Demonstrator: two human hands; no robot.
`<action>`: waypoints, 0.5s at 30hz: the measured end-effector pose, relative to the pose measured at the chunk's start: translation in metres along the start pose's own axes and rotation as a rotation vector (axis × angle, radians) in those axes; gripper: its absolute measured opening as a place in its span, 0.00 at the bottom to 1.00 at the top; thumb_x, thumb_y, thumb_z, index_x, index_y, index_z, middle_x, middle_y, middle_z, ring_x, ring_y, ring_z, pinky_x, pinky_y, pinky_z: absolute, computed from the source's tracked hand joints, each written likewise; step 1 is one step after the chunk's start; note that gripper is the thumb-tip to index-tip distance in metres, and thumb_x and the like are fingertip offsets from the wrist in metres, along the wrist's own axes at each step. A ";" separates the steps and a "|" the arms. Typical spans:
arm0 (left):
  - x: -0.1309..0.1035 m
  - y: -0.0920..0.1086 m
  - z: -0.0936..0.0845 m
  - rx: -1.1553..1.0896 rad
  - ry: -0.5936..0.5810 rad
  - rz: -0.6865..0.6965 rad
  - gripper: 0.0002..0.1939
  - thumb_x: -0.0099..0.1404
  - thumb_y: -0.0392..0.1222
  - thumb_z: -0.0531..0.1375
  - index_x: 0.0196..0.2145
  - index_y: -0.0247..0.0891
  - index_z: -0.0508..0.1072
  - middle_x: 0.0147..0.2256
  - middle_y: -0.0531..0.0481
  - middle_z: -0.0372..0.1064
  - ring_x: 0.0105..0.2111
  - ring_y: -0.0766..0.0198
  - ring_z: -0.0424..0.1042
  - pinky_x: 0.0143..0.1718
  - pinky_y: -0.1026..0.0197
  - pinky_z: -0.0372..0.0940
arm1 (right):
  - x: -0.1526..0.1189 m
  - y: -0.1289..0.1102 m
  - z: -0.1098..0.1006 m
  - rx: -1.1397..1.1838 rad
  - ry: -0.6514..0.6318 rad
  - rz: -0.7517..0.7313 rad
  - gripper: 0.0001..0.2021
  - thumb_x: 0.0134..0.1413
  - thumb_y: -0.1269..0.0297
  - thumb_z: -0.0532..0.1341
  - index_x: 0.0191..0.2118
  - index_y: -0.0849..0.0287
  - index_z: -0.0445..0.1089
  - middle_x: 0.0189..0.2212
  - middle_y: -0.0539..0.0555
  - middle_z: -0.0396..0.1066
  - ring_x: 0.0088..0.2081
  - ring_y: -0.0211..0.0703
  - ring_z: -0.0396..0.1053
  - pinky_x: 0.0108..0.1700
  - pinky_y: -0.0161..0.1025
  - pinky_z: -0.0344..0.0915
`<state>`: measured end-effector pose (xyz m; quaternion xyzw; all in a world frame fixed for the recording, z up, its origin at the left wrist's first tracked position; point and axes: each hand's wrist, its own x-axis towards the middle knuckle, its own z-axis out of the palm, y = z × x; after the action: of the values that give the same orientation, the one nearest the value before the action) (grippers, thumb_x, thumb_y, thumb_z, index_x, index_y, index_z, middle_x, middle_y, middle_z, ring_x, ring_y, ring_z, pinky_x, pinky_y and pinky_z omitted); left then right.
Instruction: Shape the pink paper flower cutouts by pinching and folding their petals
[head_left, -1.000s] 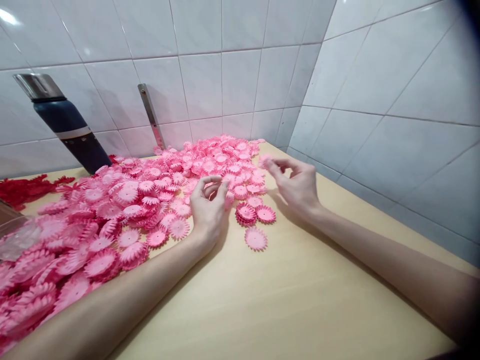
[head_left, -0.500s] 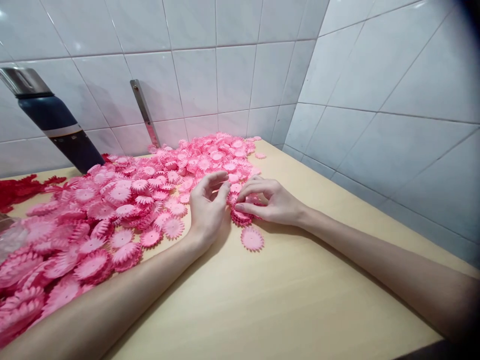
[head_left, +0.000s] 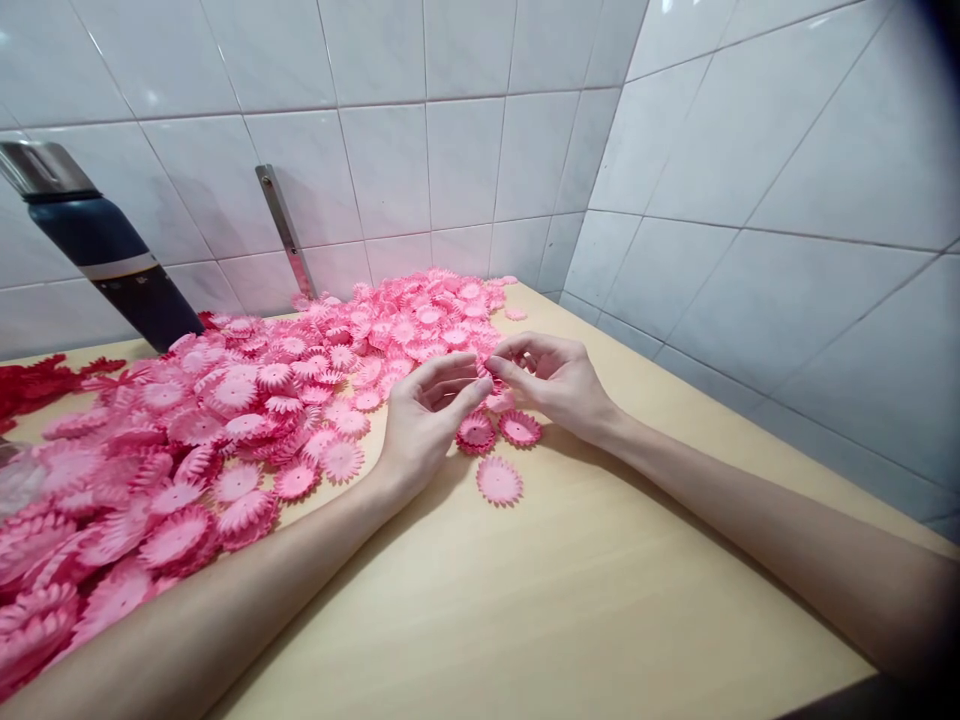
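Observation:
My left hand (head_left: 431, 415) is over the table with fingers half curled, the thumb apart from the forefinger and nothing clearly visible between them. Facing it, my right hand (head_left: 559, 385) is closed in a pinch, its fingertips almost meeting the left ones. Whatever it pinches is too small to make out against the pink behind. Below the hands lie two darker pink scalloped flower discs, a left one (head_left: 475, 434) and a right one (head_left: 520, 428). Nearer me is a lighter pink flower disc (head_left: 499, 482), flat on the table.
A large heap of pink flower discs (head_left: 236, 390) spreads along the left and back of the table (head_left: 600, 580). Red pieces (head_left: 45, 388) lie at far left. A dark blue bottle (head_left: 112, 260) stands behind the heap, near a metal strip (head_left: 281, 220) against the tiled wall (head_left: 390, 160).
My right hand has lifted and moved slightly away from the dark discs, uncovering them. My left hand has shifted a little right, bringing the fingertips of both hands together.

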<state>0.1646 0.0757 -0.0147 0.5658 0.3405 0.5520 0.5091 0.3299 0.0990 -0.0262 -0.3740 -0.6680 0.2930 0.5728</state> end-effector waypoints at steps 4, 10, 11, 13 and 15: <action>0.000 -0.002 -0.002 -0.057 -0.022 -0.030 0.19 0.49 0.40 0.70 0.40 0.37 0.77 0.42 0.45 0.76 0.43 0.57 0.75 0.45 0.57 0.70 | 0.000 0.003 0.001 0.075 -0.047 0.006 0.09 0.50 0.59 0.67 0.35 0.57 0.74 0.31 0.53 0.74 0.33 0.42 0.71 0.32 0.39 0.71; 0.001 -0.004 -0.004 -0.076 0.002 -0.023 0.20 0.48 0.38 0.71 0.41 0.36 0.76 0.40 0.45 0.76 0.43 0.56 0.75 0.46 0.54 0.71 | -0.002 0.001 0.000 0.208 -0.061 0.146 0.12 0.47 0.58 0.69 0.38 0.57 0.75 0.33 0.53 0.75 0.34 0.43 0.73 0.30 0.39 0.73; 0.001 -0.005 -0.004 -0.063 0.018 -0.018 0.21 0.47 0.37 0.71 0.40 0.37 0.76 0.40 0.46 0.76 0.43 0.57 0.75 0.46 0.54 0.71 | -0.001 0.001 -0.001 0.252 -0.062 0.178 0.12 0.47 0.58 0.69 0.38 0.57 0.75 0.33 0.54 0.76 0.35 0.43 0.73 0.31 0.39 0.73; 0.002 -0.006 -0.005 -0.043 0.023 -0.008 0.21 0.46 0.37 0.71 0.40 0.37 0.76 0.41 0.46 0.75 0.43 0.57 0.75 0.47 0.54 0.70 | 0.000 0.003 -0.003 0.324 -0.078 0.224 0.12 0.46 0.58 0.69 0.37 0.57 0.75 0.33 0.54 0.76 0.35 0.44 0.74 0.31 0.39 0.73; 0.002 -0.006 -0.005 -0.031 -0.001 0.000 0.20 0.46 0.37 0.72 0.38 0.36 0.75 0.40 0.46 0.75 0.43 0.57 0.74 0.47 0.54 0.69 | 0.000 0.005 -0.004 0.376 -0.107 0.260 0.13 0.45 0.59 0.71 0.37 0.57 0.75 0.33 0.53 0.77 0.34 0.43 0.74 0.32 0.39 0.72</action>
<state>0.1616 0.0805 -0.0208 0.5582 0.3317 0.5567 0.5182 0.3346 0.1019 -0.0293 -0.3276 -0.5773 0.5029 0.5536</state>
